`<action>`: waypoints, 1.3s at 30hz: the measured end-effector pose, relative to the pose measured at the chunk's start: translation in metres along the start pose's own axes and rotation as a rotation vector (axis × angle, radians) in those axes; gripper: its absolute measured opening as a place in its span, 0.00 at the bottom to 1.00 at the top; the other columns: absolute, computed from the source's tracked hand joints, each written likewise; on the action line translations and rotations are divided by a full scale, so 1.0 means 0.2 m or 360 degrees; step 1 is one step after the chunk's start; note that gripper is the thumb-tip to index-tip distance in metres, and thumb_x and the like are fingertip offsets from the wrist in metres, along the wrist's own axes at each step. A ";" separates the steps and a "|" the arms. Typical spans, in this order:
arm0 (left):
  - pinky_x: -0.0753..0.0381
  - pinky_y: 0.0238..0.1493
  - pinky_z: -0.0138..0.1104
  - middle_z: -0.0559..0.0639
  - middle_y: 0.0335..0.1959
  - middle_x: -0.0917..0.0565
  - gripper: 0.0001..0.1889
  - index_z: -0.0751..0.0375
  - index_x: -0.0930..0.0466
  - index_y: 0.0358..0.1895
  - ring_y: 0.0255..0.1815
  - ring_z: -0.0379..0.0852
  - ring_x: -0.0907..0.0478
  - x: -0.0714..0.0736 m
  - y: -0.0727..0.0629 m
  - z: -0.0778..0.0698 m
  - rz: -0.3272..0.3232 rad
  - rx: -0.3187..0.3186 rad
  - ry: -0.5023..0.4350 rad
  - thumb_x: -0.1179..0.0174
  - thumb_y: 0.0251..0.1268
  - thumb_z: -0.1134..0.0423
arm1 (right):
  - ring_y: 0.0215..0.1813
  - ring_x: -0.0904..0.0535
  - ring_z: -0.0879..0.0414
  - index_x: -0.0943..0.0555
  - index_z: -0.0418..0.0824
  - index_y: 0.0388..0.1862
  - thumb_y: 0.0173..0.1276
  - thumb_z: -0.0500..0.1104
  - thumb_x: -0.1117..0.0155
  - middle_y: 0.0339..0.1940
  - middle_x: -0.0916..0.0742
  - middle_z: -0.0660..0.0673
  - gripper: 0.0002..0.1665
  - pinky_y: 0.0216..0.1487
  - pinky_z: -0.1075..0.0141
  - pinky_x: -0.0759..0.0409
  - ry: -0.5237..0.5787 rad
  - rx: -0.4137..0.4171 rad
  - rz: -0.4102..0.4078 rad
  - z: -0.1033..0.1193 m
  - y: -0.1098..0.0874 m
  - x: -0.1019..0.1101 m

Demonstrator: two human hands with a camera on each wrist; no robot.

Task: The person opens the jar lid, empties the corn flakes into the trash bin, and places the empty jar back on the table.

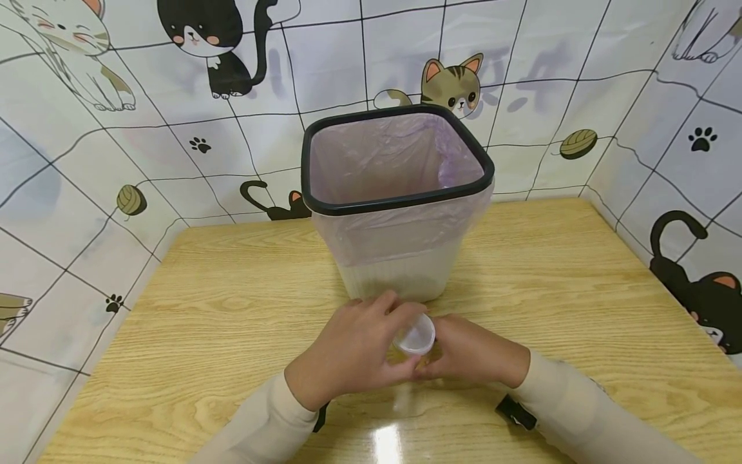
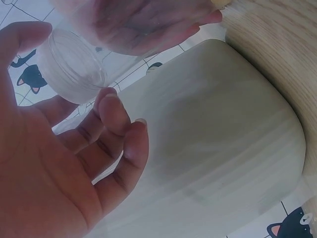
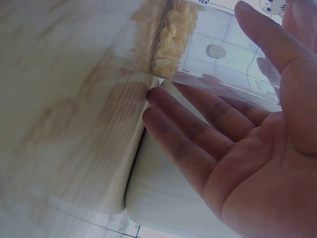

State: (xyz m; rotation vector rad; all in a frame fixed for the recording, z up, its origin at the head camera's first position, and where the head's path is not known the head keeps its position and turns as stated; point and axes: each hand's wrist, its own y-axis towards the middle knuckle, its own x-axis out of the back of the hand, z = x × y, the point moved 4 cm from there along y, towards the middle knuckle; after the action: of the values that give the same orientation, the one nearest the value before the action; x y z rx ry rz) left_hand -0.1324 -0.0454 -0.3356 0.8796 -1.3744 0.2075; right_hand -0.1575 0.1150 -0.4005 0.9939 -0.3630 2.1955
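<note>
A clear plastic jar stands on the table in front of the bin, with pale yellow curled pieces at its bottom. Its round translucent lid faces up in the head view. My left hand pinches the lid's edge, thumb on one side and fingertips on the other, as the left wrist view shows. My right hand holds the jar's body from the right, its fingers along one wall and its thumb across from them. Both hands cover most of the jar in the head view.
Just behind the hands stands a white waste bin with a black rim and a thin pinkish liner. The wood-grain table is bordered by a cat-patterned wall covering at the back and both sides.
</note>
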 end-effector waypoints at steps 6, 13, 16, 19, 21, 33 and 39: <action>0.25 0.28 0.33 0.41 0.36 0.23 0.26 0.44 0.23 0.55 0.26 0.39 0.25 0.00 0.00 0.00 0.0024 0.0013 0.0026 0.34 0.55 0.40 | 0.52 0.17 0.63 0.22 0.46 0.56 0.57 0.54 0.23 0.51 0.12 0.54 0.30 0.52 0.65 0.18 0.0033 -0.0008 -0.0007 0.00 0.00 0.00; 0.26 0.26 0.32 0.42 0.36 0.23 0.27 0.44 0.23 0.57 0.26 0.38 0.26 -0.01 0.00 0.00 0.0038 0.0027 0.0022 0.34 0.56 0.38 | 0.50 0.17 0.65 0.21 0.47 0.55 0.58 0.52 0.22 0.49 0.12 0.55 0.28 0.51 0.66 0.18 0.0077 -0.0017 -0.0005 0.01 0.00 0.00; 0.27 0.26 0.32 0.42 0.36 0.23 0.28 0.45 0.23 0.58 0.26 0.39 0.25 -0.01 0.00 0.00 0.0028 0.0025 0.0024 0.34 0.56 0.38 | 0.49 0.17 0.65 0.21 0.47 0.54 0.58 0.52 0.22 0.48 0.12 0.55 0.28 0.50 0.67 0.18 0.0096 -0.0024 -0.0004 0.01 0.00 0.00; 0.27 0.26 0.32 0.43 0.36 0.23 0.29 0.45 0.23 0.58 0.26 0.39 0.24 -0.01 0.00 0.00 0.0012 0.0016 0.0034 0.33 0.55 0.37 | 0.48 0.17 0.66 0.21 0.47 0.54 0.58 0.52 0.22 0.47 0.12 0.56 0.27 0.49 0.67 0.18 0.0092 -0.0021 -0.0003 0.00 0.00 0.00; 0.27 0.26 0.31 0.43 0.37 0.23 0.30 0.45 0.23 0.58 0.26 0.39 0.24 -0.01 0.00 0.00 0.0000 0.0006 0.0041 0.33 0.55 0.37 | 0.47 0.18 0.67 0.21 0.48 0.53 0.58 0.51 0.23 0.46 0.12 0.57 0.25 0.49 0.67 0.18 0.0076 -0.0015 -0.0002 0.00 0.00 0.00; 0.23 0.28 0.33 0.42 0.43 0.20 0.28 0.46 0.23 0.59 0.30 0.39 0.21 -0.02 0.01 -0.02 0.0033 -0.0005 -0.0011 0.33 0.58 0.38 | 0.39 0.22 0.70 0.21 0.52 0.45 0.58 0.50 0.23 0.40 0.14 0.61 0.19 0.43 0.69 0.20 0.0047 -0.0015 0.0004 0.01 0.00 0.01; 0.22 0.29 0.33 0.42 0.42 0.19 0.27 0.46 0.22 0.57 0.29 0.39 0.20 -0.01 0.01 -0.01 0.0003 -0.0038 0.0001 0.33 0.57 0.41 | 0.46 0.19 0.67 0.21 0.48 0.53 0.58 0.51 0.23 0.47 0.13 0.57 0.26 0.49 0.66 0.19 -0.0016 -0.0008 -0.0009 0.01 0.00 0.01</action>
State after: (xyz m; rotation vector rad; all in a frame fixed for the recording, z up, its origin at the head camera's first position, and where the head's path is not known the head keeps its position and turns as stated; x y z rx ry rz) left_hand -0.1320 -0.0420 -0.3362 0.8582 -1.3746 0.1928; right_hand -0.1569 0.1150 -0.3975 1.0026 -0.3701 2.1842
